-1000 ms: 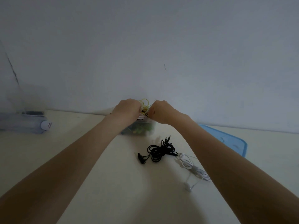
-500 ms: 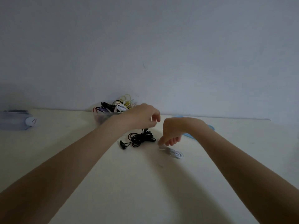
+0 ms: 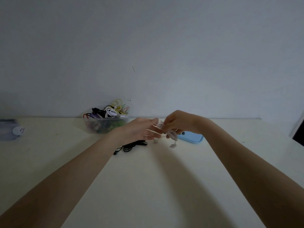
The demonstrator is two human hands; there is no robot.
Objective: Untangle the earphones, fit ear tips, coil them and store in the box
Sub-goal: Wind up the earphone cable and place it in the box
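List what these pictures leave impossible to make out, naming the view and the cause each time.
Head view only:
- Ear tips on the white earphones: too small and blurred.
- Left hand grip on the cord: motion blur.
- Black earphones: partly behind the left forearm.
- Blue lid: partly behind the right hand.

White earphones (image 3: 166, 130) — blurred, tangle unreadable.

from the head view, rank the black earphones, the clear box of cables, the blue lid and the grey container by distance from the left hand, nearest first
1. black earphones, just below the left hand
2. clear box, behind, to its left
3. blue lid, to the right, past the right hand
4. grey container, at the far left edge
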